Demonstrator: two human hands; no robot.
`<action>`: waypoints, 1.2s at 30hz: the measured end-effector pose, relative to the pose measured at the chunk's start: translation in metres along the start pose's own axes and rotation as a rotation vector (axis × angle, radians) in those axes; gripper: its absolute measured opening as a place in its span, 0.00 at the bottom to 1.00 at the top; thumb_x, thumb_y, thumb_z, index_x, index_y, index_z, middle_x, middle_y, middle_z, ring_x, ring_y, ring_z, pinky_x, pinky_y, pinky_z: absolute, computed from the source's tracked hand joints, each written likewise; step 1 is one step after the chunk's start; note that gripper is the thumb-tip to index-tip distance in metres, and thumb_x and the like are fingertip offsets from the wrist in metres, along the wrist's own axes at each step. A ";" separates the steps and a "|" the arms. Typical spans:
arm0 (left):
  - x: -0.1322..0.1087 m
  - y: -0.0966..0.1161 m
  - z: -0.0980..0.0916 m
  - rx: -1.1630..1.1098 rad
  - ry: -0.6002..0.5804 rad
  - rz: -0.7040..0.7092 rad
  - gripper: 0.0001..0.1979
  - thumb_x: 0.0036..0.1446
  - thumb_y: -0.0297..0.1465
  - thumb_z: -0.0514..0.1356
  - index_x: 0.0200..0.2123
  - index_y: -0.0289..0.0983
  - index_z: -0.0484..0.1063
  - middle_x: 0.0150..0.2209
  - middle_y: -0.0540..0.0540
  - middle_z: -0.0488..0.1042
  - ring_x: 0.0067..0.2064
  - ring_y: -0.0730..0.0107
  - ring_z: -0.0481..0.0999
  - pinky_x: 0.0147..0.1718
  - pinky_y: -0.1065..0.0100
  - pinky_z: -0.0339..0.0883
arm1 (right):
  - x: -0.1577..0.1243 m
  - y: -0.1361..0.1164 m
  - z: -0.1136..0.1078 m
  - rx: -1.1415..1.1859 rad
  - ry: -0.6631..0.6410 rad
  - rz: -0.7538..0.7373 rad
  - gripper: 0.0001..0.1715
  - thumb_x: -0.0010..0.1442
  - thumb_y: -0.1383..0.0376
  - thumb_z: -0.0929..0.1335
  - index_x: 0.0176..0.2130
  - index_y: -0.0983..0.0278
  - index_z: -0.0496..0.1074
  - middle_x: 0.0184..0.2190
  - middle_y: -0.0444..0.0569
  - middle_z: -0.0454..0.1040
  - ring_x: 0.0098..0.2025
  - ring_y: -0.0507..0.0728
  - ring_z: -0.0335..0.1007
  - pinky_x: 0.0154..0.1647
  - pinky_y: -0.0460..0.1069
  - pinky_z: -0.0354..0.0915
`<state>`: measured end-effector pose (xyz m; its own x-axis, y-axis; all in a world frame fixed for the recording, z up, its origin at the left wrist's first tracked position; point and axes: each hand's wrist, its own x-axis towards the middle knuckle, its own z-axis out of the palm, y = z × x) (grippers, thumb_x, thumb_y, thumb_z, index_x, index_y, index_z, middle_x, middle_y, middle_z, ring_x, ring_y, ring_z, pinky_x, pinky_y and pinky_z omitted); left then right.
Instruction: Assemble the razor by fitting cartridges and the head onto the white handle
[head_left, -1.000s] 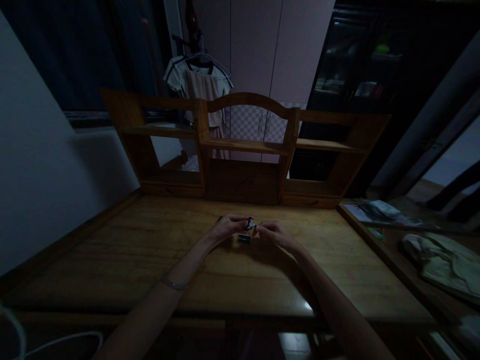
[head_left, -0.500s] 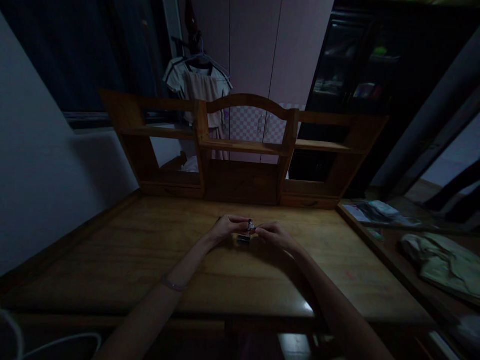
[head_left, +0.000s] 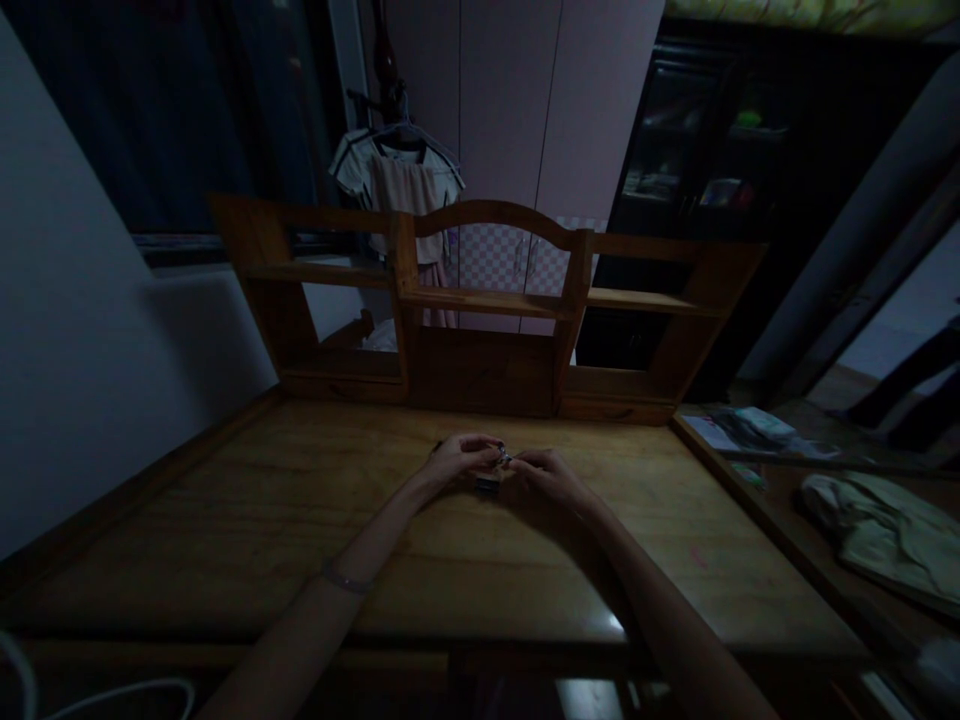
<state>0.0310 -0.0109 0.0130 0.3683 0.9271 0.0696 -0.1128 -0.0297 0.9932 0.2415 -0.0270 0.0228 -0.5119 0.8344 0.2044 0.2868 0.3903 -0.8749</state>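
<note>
Desk (head_left: 225, 520) of pale wood filled the lower half of the dim view, with a wooden shelf unit (head_left: 487, 300) standing along its far edge. Behind the unit, garments (head_left: 401, 185) hung on a hanger in front of a pink wardrobe. Off the desk's right side lay a crumpled cloth (head_left: 877, 520). Both forearms reached in from below and met near the desk's middle. The left hand (head_left: 457, 462) and right hand (head_left: 547, 477) were curled close together, fingertips nearly touching, each pinching one side of a small metal object (head_left: 499, 460) held just above the wood. It was possibly a clip, but the light was too poor to be sure. A thin bracelet (head_left: 341, 580) circled the left wrist.
</note>
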 end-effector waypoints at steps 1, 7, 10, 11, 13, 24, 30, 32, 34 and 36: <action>0.000 0.000 0.001 -0.013 -0.002 -0.003 0.25 0.43 0.40 0.68 0.43 0.33 0.74 0.41 0.39 0.77 0.37 0.64 0.76 0.40 0.64 0.67 | -0.001 -0.002 0.001 0.014 0.010 -0.003 0.26 0.57 0.48 0.65 0.32 0.69 0.74 0.25 0.45 0.69 0.29 0.52 0.63 0.29 0.45 0.57; 0.003 -0.005 -0.003 0.000 0.013 -0.044 0.23 0.44 0.40 0.67 0.43 0.34 0.75 0.42 0.40 0.77 0.35 0.65 0.77 0.37 0.66 0.68 | -0.010 -0.017 0.010 0.195 0.086 0.023 0.24 0.54 0.50 0.68 0.43 0.65 0.71 0.34 0.50 0.73 0.35 0.56 0.67 0.33 0.48 0.61; 0.005 -0.008 -0.006 -0.018 0.009 -0.061 0.22 0.45 0.39 0.67 0.42 0.34 0.75 0.42 0.40 0.77 0.36 0.64 0.77 0.37 0.66 0.68 | -0.013 -0.022 0.010 0.227 0.097 0.062 0.23 0.53 0.50 0.69 0.43 0.63 0.71 0.31 0.50 0.72 0.33 0.57 0.67 0.29 0.48 0.60; 0.006 -0.008 -0.006 -0.024 0.009 -0.064 0.21 0.45 0.39 0.67 0.42 0.34 0.76 0.42 0.40 0.77 0.36 0.64 0.77 0.38 0.66 0.68 | -0.013 -0.023 0.009 0.225 0.101 0.066 0.23 0.52 0.50 0.69 0.42 0.62 0.71 0.30 0.49 0.72 0.32 0.57 0.67 0.28 0.48 0.60; 0.006 -0.008 -0.006 -0.030 0.011 -0.065 0.20 0.45 0.39 0.67 0.41 0.34 0.76 0.41 0.40 0.77 0.38 0.63 0.76 0.39 0.65 0.68 | -0.012 -0.022 0.007 0.215 0.111 0.061 0.22 0.52 0.50 0.69 0.41 0.62 0.71 0.29 0.49 0.72 0.31 0.57 0.67 0.27 0.48 0.59; 0.014 -0.011 -0.011 -0.083 0.061 -0.038 0.19 0.44 0.38 0.65 0.39 0.33 0.76 0.36 0.41 0.78 0.34 0.65 0.76 0.36 0.64 0.69 | 0.001 0.001 0.002 0.049 0.149 -0.073 0.22 0.57 0.50 0.66 0.39 0.65 0.71 0.34 0.48 0.72 0.37 0.55 0.65 0.39 0.49 0.60; 0.015 -0.010 -0.024 0.479 0.486 0.226 0.16 0.54 0.41 0.56 0.38 0.35 0.74 0.36 0.42 0.76 0.36 0.64 0.74 0.36 0.66 0.66 | -0.001 0.002 -0.003 0.024 0.215 -0.087 0.21 0.59 0.50 0.64 0.39 0.65 0.70 0.33 0.47 0.70 0.35 0.54 0.64 0.36 0.47 0.59; 0.011 -0.003 -0.029 0.785 0.635 0.303 0.13 0.56 0.38 0.55 0.38 0.37 0.74 0.38 0.41 0.74 0.41 0.63 0.73 0.42 0.66 0.63 | 0.000 0.004 -0.005 0.008 0.236 -0.081 0.22 0.60 0.50 0.63 0.39 0.65 0.70 0.31 0.46 0.69 0.33 0.53 0.63 0.33 0.47 0.58; 0.003 0.005 -0.036 1.042 0.712 0.293 0.13 0.57 0.36 0.54 0.40 0.37 0.74 0.41 0.40 0.72 0.44 0.61 0.71 0.46 0.65 0.61 | 0.001 0.008 -0.006 -0.008 0.263 -0.068 0.23 0.59 0.49 0.62 0.38 0.65 0.70 0.28 0.45 0.67 0.30 0.53 0.62 0.30 0.46 0.57; -0.007 0.012 -0.044 1.220 0.713 0.220 0.16 0.56 0.35 0.54 0.44 0.35 0.72 0.43 0.38 0.71 0.46 0.58 0.70 0.47 0.63 0.59 | 0.002 0.012 -0.008 -0.019 0.299 -0.057 0.24 0.59 0.48 0.62 0.37 0.66 0.70 0.25 0.44 0.66 0.28 0.52 0.61 0.27 0.46 0.56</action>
<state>-0.0132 -0.0014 0.0204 -0.1282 0.8369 0.5322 0.8789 -0.1528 0.4519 0.2499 -0.0172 0.0160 -0.2677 0.8873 0.3756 0.2811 0.4448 -0.8504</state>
